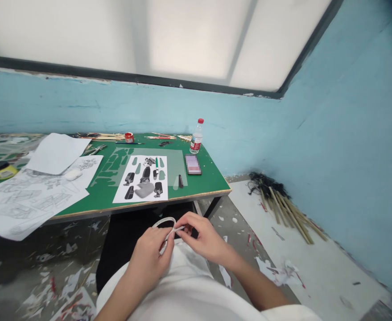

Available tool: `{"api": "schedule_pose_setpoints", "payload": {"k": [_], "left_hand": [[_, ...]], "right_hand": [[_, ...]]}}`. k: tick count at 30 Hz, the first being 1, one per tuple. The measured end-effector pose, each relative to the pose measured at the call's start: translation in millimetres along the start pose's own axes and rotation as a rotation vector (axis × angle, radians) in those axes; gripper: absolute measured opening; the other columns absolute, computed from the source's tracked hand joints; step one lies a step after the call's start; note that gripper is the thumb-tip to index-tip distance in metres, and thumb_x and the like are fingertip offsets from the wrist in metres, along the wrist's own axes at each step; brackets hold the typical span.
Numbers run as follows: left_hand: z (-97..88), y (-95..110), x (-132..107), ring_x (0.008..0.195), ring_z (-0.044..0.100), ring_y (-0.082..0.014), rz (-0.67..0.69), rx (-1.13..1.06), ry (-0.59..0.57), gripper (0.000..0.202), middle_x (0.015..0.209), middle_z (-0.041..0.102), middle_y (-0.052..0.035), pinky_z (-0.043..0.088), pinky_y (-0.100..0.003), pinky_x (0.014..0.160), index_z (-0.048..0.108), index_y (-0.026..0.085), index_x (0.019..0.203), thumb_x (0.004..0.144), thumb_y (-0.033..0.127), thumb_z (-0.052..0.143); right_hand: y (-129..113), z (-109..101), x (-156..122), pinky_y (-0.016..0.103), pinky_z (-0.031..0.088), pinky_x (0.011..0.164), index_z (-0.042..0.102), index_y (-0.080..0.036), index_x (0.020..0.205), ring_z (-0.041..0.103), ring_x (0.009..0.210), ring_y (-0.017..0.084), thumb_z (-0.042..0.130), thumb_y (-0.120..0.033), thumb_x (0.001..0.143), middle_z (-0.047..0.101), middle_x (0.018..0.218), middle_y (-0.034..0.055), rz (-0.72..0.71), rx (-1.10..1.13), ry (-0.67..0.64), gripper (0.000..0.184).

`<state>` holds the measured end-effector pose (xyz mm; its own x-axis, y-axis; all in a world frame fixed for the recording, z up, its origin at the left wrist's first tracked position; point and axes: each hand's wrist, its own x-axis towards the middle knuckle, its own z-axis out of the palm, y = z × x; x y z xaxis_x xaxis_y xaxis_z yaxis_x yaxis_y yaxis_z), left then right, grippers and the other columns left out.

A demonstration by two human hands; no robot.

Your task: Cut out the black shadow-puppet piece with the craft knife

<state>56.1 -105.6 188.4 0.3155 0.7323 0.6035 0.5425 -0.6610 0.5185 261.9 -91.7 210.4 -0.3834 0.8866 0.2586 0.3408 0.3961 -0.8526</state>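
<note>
Just in front of the white shirt, both my hands meet over a narrow white strip (165, 219), which looks like a flat cord and curves up in a loop. My left hand (153, 250) is closed, thumb and fingers pinching the strip where it crosses itself. From the other side my right hand (203, 235) pinches the strip's short end between thumb and forefinger. The rest of the strip is partly hidden behind my fingers. Beyond my hands, a printed sheet (152, 194) with dark cut-out shapes lies at the green table's (212, 180) front edge.
On the table are a phone (193, 165), a water bottle (196, 139), a red paint jar (129, 137), a dark jar with a yellow label (0, 170), pliers (94, 150) and sketched papers (31, 196). Sticks (292, 214) lie on the floor at right, among paper scraps (286, 272).
</note>
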Motion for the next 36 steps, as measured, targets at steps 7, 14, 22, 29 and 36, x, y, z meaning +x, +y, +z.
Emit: {"api": "schedule_pose_setpoints", "payload": {"k": [7, 14, 22, 29, 36], "left_hand": [[3.9, -3.0, -1.7, 0.064, 0.063, -0.0173, -0.005, 0.007, -0.004, 0.02, 0.081, 0.075, 0.0001, 0.048, -0.03, 0.066, 0.072, 0.021, 0.109, 0.108, 0.02, 0.052], [7.1, -5.4, -3.8, 0.08, 0.07, -0.0188, -0.011, 0.0, -0.016, 0.023, 0.094, 0.078, -0.0033, 0.054, -0.031, 0.072, 0.07, 0.021, 0.117, 0.107, 0.017, 0.05], [10.1, -5.9, -3.9, 0.07, 0.061, -0.0191, 0.033, 0.055, 0.03, 0.016, 0.081, 0.071, -0.002, 0.048, -0.032, 0.069, 0.068, 0.019, 0.105, 0.105, 0.014, 0.053], [8.5, -5.9, -3.1, 0.068, 0.055, -0.0189, 0.096, 0.103, 0.08, 0.016, 0.074, 0.066, -0.0022, 0.043, -0.033, 0.068, 0.071, 0.015, 0.104, 0.102, 0.012, 0.056], [9.3, -2.3, -1.4, 0.061, 0.05, -0.0158, 0.092, 0.05, 0.084, 0.021, 0.065, 0.059, 0.0009, 0.041, -0.031, 0.065, 0.073, 0.017, 0.092, 0.101, 0.012, 0.055]], "right_hand": [[1.6, 0.6, 0.7, 0.028, 0.052, 0.074, 0.075, -0.022, 0.11, 0.061, 0.083, 0.015, 0.067, -0.022, 0.098, 0.069, 0.104, 0.0044, 0.003, -0.013, -0.015, 0.014], [1.9, 3.4, 1.4, 0.029, 0.052, 0.072, 0.078, -0.023, 0.108, 0.063, 0.088, 0.018, 0.068, -0.029, 0.102, 0.069, 0.102, 0.0064, -0.039, -0.048, 0.025, 0.014], [8.6, 7.5, 2.1, 0.029, 0.05, 0.068, 0.077, -0.024, 0.101, 0.063, 0.087, 0.018, 0.069, -0.03, 0.102, 0.069, 0.095, 0.005, -0.079, -0.09, 0.079, 0.01], [6.8, 4.7, -0.4, 0.032, 0.051, 0.077, 0.073, -0.023, 0.099, 0.062, 0.093, 0.02, 0.069, -0.023, 0.102, 0.069, 0.097, 0.0047, -0.131, -0.142, 0.052, 0.004], [3.5, 2.4, -2.7, 0.04, 0.054, 0.09, 0.069, -0.024, 0.103, 0.061, 0.101, 0.023, 0.062, -0.017, 0.104, 0.069, 0.103, 0.0068, -0.22, -0.188, 0.019, 0.01]]}}
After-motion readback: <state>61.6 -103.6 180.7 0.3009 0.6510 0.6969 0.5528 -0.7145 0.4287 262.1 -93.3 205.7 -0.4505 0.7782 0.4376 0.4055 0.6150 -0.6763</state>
